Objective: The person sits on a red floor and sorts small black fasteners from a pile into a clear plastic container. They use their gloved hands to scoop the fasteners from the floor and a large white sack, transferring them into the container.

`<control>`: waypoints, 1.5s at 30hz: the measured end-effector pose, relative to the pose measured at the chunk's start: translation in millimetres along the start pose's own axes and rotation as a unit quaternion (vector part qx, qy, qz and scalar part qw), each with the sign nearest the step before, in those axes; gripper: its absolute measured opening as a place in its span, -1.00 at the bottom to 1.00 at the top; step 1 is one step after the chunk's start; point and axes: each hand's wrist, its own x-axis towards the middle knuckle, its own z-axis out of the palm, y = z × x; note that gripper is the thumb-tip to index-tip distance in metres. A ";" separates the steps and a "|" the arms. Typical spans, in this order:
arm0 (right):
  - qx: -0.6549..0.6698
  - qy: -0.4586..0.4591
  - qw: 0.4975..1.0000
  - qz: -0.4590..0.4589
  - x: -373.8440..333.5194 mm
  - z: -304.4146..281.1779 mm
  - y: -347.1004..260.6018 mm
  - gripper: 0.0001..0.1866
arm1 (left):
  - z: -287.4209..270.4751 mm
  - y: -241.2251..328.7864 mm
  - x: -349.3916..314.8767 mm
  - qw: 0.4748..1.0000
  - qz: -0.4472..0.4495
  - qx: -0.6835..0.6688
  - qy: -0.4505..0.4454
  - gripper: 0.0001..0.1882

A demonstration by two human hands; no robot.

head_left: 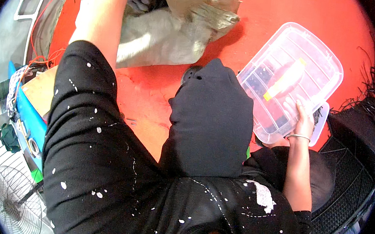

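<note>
Red floor (270, 7) spreads beyond the person's black-clothed knee (212, 119); to the right, the bare right forearm (299, 173) points forward, the right hand (303, 121) grasping a clear plastic lid (311, 47) by its near right edge — some fingers show through it; farther off, the left forearm (101, 18) stretches ahead to a pale woven sack (158, 44) — the left hand is out of sight, so I cannot tell its grip.

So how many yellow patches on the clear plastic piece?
2: upper patch at the top of the white strip, lower patch at its bottom. The right hand could hide more.
</note>
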 end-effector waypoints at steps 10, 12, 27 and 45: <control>0.008 0.003 1.000 -0.014 0.4 -1.3 0.5 -0.66 | 31.8 96.6 -106.9 0.895 0.218 0.231 -0.313 -0.49; 0.006 0.000 1.000 -0.002 -0.9 1.9 -1.3 -0.66 | 35.4 87.1 -88.1 0.925 0.166 0.186 -0.286 -0.49; 0.002 -0.018 1.000 -0.007 -0.7 9.7 -0.4 -0.67 | 212.4 80.6 -29.9 0.913 -0.077 -0.398 0.050 -0.56; -0.012 -0.013 0.999 -0.046 5.1 -7.7 15.5 -0.65 | 47.2 65.9 -136.2 0.899 -0.263 -0.330 0.119 -0.21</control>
